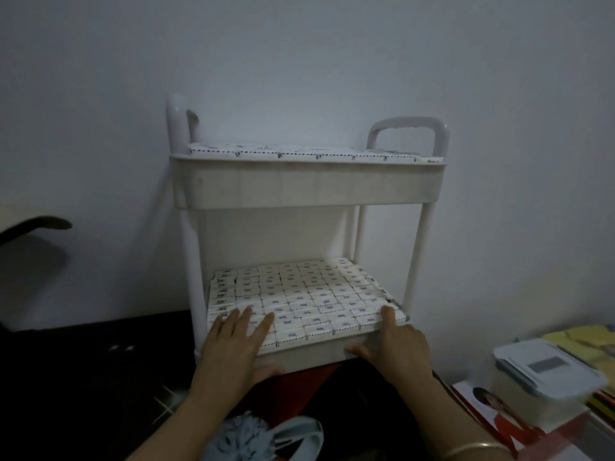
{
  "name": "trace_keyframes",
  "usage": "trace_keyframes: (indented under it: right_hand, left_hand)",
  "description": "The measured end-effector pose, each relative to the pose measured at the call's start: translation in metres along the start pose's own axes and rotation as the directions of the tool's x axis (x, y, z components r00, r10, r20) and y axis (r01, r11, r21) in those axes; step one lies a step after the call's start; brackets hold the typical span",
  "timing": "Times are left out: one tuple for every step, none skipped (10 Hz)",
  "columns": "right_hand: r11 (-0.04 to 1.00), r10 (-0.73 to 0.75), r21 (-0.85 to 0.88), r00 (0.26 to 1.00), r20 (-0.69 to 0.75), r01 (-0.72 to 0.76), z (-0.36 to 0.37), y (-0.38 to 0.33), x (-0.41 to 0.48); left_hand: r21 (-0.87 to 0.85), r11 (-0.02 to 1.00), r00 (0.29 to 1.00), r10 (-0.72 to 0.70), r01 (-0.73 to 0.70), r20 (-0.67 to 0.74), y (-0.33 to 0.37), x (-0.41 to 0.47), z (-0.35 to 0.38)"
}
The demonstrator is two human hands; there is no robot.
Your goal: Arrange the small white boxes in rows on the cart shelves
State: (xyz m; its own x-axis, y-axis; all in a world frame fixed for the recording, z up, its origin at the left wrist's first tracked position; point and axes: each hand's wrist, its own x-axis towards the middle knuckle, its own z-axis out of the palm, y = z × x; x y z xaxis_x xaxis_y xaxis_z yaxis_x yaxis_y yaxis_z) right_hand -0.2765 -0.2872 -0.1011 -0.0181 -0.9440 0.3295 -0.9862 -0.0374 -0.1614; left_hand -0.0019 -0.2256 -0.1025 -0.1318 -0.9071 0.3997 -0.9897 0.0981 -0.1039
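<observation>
Head view, centre frame: white cart against the wall. Small white boxes fill the lower shelf in tight rows; more line the top shelf.

Left hand: fingers spread, flat on the front-left boxes, thumb under the rim. Right hand: fingers together on the front-right boxes, thumb on the rim.

Risk: the front row sits above the rim, so uneven pressing could tip boxes off forward or buckle the rows.

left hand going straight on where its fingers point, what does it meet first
The left hand would likely just slide over more rows of small white printed boxes; depth is unclear.
</observation>
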Motion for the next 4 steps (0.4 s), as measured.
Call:
trace_keyframes:
  right_hand:
    - [1.000, -0.005, 0.029, 1.000, -0.002, 0.005, 0.003, 0.001, -0.003]
    - [1.000, 0.010, -0.002, 0.997, 0.075, -0.010, 0.000, -0.001, -0.004]
    - [0.999, 0.045, -0.014, 0.980, 0.193, -0.043, -0.013, -0.006, 0.001]
    - [0.991, -0.040, -0.119, 0.985, 0.166, 0.060, -0.048, -0.013, 0.007]
  left_hand:
    - [-0.023, 1.000, 0.999, 0.018, -0.018, -0.035, -0.001, 0.000, 0.001]
    - [-0.079, 0.996, 0.999, -0.029, 0.032, 0.031, 0.004, -0.001, -0.003]
    - [-0.095, 0.992, 0.969, -0.063, 0.088, 0.240, 0.002, 0.007, -0.015]
    - [-0.362, 0.917, 0.904, 0.003, 0.168, 0.428, -0.004, 0.019, -0.044]
